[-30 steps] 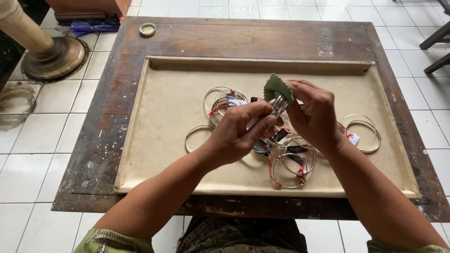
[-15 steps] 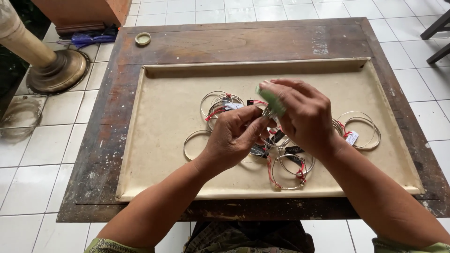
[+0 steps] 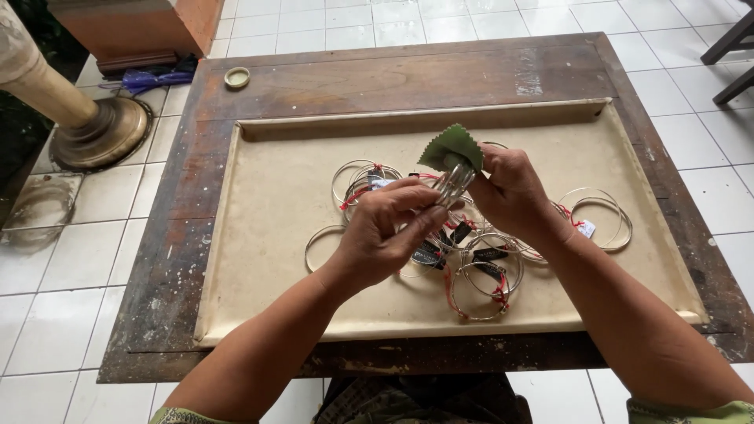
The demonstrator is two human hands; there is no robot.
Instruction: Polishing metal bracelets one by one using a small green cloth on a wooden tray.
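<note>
Over the middle of a beige tray (image 3: 275,204), my left hand (image 3: 389,235) grips a silver bangle (image 3: 452,187) by its lower side. My right hand (image 3: 510,192) pinches a small green cloth (image 3: 452,147) with zigzag edges against the top of that same bangle. Below and around both hands lie several more silver bangles (image 3: 487,279) with red strings and dark tags. One plain bangle (image 3: 322,243) rests by my left wrist, and two more (image 3: 601,216) sit to the right.
The tray sits on a worn dark wooden table (image 3: 393,78). A small round lid (image 3: 236,77) lies at the table's far left corner. On the white tiled floor at the left stands a brass-based column (image 3: 94,129), with a purple object (image 3: 149,78) behind it.
The green cloth, folded down over the bangle half a second ago, now stands up above my right fingers again. Both hands stay over the tray's middle.
</note>
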